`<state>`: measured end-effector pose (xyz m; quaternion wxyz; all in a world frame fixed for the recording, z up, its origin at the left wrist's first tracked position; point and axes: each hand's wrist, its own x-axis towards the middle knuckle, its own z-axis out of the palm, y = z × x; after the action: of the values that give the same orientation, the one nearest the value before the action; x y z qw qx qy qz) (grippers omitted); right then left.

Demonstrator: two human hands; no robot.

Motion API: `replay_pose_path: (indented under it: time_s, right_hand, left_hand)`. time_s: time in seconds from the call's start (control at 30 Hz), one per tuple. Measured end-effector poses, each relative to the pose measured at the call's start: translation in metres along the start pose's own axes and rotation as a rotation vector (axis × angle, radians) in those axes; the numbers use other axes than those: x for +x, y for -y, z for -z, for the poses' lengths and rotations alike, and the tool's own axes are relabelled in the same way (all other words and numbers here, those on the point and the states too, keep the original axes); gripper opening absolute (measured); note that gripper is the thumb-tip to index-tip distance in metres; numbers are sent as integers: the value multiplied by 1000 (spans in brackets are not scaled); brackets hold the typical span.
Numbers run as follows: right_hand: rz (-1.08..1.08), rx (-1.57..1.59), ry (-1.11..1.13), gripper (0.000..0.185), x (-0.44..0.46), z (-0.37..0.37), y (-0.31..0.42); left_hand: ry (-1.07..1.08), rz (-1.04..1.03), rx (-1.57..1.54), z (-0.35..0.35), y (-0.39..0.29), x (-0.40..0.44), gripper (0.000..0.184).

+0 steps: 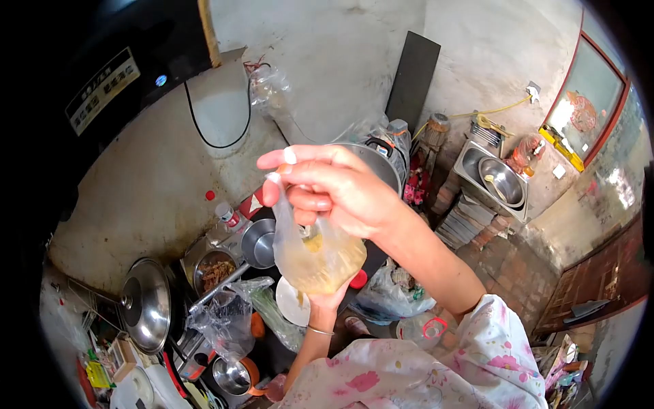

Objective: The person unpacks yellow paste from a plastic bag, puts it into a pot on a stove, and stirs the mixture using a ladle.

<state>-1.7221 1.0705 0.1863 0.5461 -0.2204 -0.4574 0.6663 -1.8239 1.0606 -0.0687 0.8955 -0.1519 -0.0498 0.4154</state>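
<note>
A translucent plastic bag (320, 262) with yellowish contents hangs upright in the middle of the view. My right hand (334, 187) is above it, with fingers closed on the bag's gathered top. Underneath, my left hand (334, 293) supports the bag's bottom; its fingers are hidden behind the bag. A white plate (293, 301) lies just left of my left wrist, beside a bag of green vegetables (276, 317). Behind the bag, to the left, is a grey metal saucepan (259, 243).
At left stand a lidded wok (146, 307) and a metal bowl of brown food (214, 268). A small orange pot (233, 375) is at lower left. Plastic bags (388, 296) sit right of my hands. A steel sink (501, 180) is at upper right.
</note>
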Motion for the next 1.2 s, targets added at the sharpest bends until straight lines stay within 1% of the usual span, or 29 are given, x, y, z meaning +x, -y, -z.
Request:
replay_pose_path:
  time_s: [0.03,0.07,0.1,0.13,0.23,0.3,0.33,0.37,0.43,0.47,0.53,0.57,0.63,0.67,0.73,0.87,0.93,0.97,1.03,1.13,1.2]
  right_hand:
    - [8,26,-8,25,0,6,4]
    - [37,-5,-21,26,1,12,9]
    - [72,-5,-25,22,4,22,14]
    - [86,15,-35,22,7,32,19]
    - [120,50,-32,23,12,57,30]
    - [107,97,6,22,15,70,36]
    - [104,81,16,23,17,76,38]
    - [104,85,19,23,19,79,39]
    - [27,50,2,24,23,84,44]
    - [26,50,6,24,27,88,45]
    - [12,1,-11,26,35,101,46]
    - [7,1,-5,26,40,107,45]
    - [-29,-2,-76,25,48,119,45]
    - [-35,-4,-66,25,52,124,47]
    - [-57,-24,-60,25,57,132,47]
    - [-127,-13,-9,24,70,141,42]
    - [-216,-24,49,26,79,148,38]
    - [-214,-25,43,26,82,151,37]
    - [-282,-121,-20,24,84,157,36]
    - [-277,-150,-60,23,89,174,32]
    - [-289,-136,-89,24,88,174,39]
  left_hand:
    - [-3,2,10,-8,2,2,67]
    - [44,30,158,-17,5,3,67]
    - [66,44,236,-22,7,6,66]
    - [90,56,315,-27,9,8,66]
    - [35,114,268,-28,9,21,65]
    - [59,69,350,-27,11,30,57]
    - [60,65,327,-29,13,35,53]
    - [58,61,330,-30,14,39,53]
    - [-11,62,196,-35,16,53,47]
    - [-9,58,197,-39,19,59,47]
    - [-29,-11,298,-48,28,71,41]
    - [-27,-18,297,-47,29,76,41]
    - [10,-13,327,-49,32,87,45]
    - [15,-23,325,-51,35,92,45]
    - [39,52,266,-62,42,99,43]
    - [41,85,268,-64,44,114,42]
    - [110,181,189,-64,42,119,38]
    - [108,187,188,-65,43,120,38]
    - [74,135,287,-68,44,118,40]
    - [82,219,186,-67,37,119,39]
    - [93,199,238,-65,32,116,40]
